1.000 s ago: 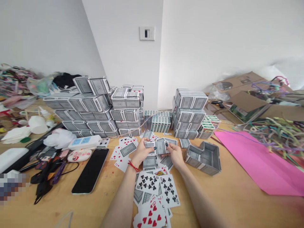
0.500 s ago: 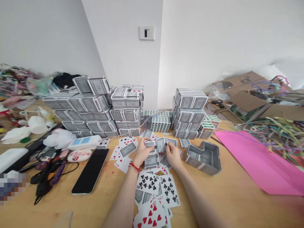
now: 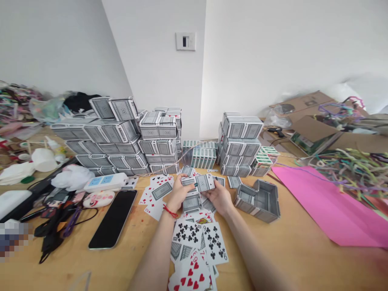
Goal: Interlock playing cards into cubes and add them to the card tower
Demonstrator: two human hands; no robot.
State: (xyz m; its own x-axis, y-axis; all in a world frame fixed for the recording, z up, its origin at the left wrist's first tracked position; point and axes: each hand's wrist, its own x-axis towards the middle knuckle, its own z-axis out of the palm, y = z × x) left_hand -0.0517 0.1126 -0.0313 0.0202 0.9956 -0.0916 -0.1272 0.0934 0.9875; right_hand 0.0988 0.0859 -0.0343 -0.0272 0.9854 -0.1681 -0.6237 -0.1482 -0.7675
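At the middle of the table my left hand (image 3: 179,193), a red cord round its wrist, is closed on a piece built of folded playing cards (image 3: 191,202) with grey patterned backs. Its thumb presses on the upper part of that piece. My right hand (image 3: 220,197) grips a folded playing card (image 3: 204,182) by its right end, where a white flap shows. That card meets the piece near my left thumb; whether it is joined there I cannot tell. Loose playing cards (image 3: 198,258) lie overlapping under my forearms, and more loose cards (image 3: 162,190) lie left of my left hand.
An L-shaped box of folded cards (image 3: 260,202) stands to the right, beside a pink sheet (image 3: 324,206). Stacked card blocks (image 3: 109,137) rise at the back left, with another stack (image 3: 241,141) at the back right. A phone (image 3: 113,218) and power strip (image 3: 106,182) lie left.
My right hand has turned, its fingers now further under the card, and the card has tilted to lie flatter with its white flap showing. The view has shifted slightly.
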